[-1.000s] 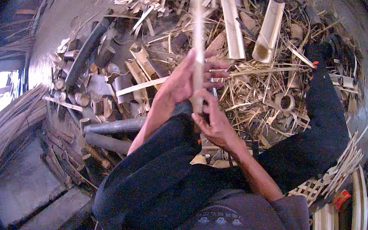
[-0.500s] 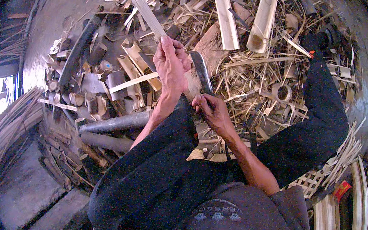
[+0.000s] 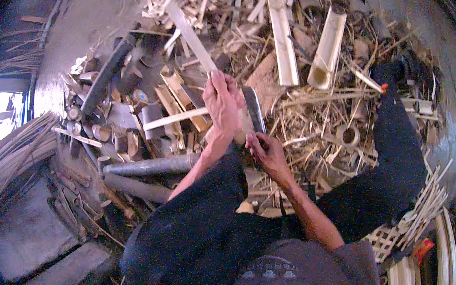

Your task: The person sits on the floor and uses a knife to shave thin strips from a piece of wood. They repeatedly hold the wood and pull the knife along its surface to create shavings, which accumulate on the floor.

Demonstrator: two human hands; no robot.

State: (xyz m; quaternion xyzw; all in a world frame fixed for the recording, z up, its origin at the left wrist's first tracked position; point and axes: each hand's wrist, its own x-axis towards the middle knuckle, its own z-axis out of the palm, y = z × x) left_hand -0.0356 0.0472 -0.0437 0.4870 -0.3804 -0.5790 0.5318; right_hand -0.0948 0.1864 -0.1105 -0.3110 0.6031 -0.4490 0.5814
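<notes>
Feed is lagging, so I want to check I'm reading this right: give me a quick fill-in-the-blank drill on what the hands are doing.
1. The left hand grips a flat ____ slat.
2. The right hand holds a knife with a broad ____ blade.
3. The slat's free end points toward the person's ____ side.

Missing words: bamboo; metal; left

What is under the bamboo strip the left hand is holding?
Under the bamboo strip lie loose splints, offcuts and short bamboo tube pieces on the floor. The left hand covers its near end. The right hand holds a blade beside it; their contact is hidden.
</notes>
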